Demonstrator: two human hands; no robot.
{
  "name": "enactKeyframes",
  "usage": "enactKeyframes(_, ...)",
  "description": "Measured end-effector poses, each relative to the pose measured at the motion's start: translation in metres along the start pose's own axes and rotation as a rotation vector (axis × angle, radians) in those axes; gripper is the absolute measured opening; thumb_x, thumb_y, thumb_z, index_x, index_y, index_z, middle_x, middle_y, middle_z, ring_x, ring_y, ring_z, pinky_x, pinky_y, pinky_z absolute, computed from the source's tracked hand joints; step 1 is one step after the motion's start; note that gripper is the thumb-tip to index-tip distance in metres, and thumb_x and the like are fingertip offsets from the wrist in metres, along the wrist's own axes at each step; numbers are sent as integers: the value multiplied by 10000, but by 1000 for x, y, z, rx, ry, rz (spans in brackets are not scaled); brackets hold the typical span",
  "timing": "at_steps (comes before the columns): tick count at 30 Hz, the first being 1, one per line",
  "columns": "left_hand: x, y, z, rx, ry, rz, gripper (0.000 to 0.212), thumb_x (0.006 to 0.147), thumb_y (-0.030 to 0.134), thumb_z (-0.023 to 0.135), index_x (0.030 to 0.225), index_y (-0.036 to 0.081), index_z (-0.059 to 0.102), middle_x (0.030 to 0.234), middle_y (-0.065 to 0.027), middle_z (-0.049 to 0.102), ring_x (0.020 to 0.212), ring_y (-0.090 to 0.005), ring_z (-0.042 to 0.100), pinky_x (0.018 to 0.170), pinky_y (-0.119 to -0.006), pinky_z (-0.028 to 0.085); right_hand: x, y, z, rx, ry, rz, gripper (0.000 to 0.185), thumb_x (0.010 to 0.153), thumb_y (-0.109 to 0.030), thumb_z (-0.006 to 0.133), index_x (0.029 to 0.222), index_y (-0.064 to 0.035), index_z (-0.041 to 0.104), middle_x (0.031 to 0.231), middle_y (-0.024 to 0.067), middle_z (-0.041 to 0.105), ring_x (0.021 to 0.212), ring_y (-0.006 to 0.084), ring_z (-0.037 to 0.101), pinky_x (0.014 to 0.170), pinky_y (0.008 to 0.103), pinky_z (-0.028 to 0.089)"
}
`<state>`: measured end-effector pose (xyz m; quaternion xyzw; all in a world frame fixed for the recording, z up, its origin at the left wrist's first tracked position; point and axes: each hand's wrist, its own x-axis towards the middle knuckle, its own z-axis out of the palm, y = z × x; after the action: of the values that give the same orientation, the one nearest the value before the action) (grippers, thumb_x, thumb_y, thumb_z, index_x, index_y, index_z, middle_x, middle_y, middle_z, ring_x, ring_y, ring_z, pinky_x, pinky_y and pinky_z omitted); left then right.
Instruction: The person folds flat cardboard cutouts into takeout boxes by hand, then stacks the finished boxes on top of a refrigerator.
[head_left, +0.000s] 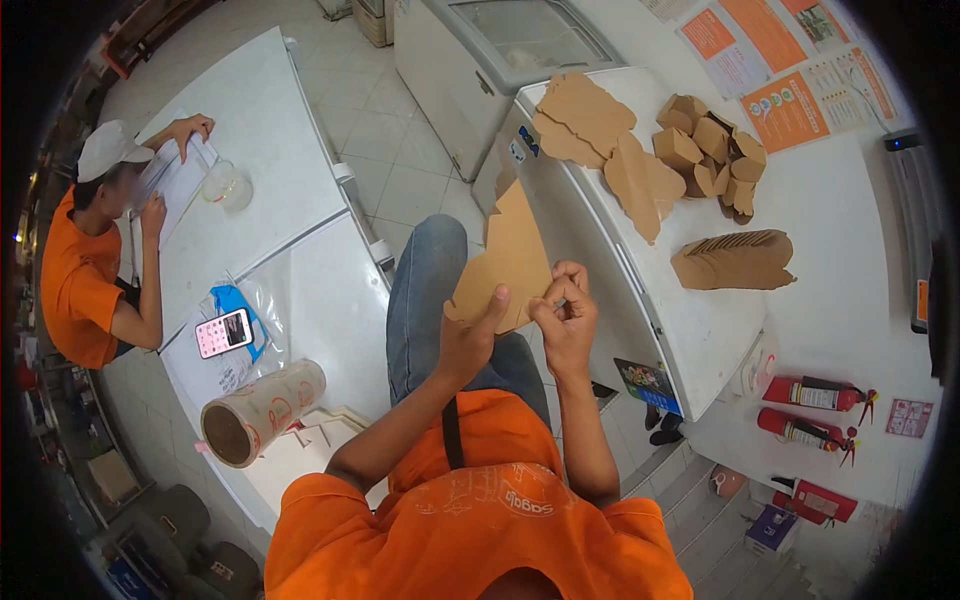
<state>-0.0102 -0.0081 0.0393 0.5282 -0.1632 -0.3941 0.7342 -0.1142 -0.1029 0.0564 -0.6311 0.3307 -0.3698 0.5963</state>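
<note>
A flat die-cut kraft cardboard blank (510, 251) is held up over my lap. My left hand (474, 334) grips its lower left part, thumb across the face. At its lower right edge is my right hand (566, 315), fingers bent, the fingertips pinching the edge. More flat cardboard blanks (585, 120) lie on the white freezer lid to the right, overlapping one another. Beyond them is a pile of folded cardboard boxes (709, 150), and nearer stands a nested row of folded cardboard pieces (739, 259).
On the left, white freezer tops (330, 277) carry a smartphone (225, 334), a plastic bag and a large cardboard tube (262, 412). A person in an orange shirt (82, 277) leans over papers beside a clear container (226, 186). Fire extinguishers (810, 394) are at the lower right.
</note>
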Motion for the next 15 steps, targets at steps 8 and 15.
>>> enactKeyframes(8,12,-1,-29,-143,-232,-135,346,1035,285,597,1260,23,601,1141,-48,660,1012,-134,637,887,-298,517,-2,-11,2,-241,-72,-32,212,792,72,716,708,-15,542,1140,54,424,902,79,509,733,190,461)
enactKeyframes(15,23,15,-40,-504,-364,-322,467,1089,394,436,1374,31,503,1316,-89,588,1195,-165,582,987,-318,478,5,-9,6,-92,-73,-2,290,788,-7,843,845,-22,559,1053,56,466,857,75,558,684,201,566)
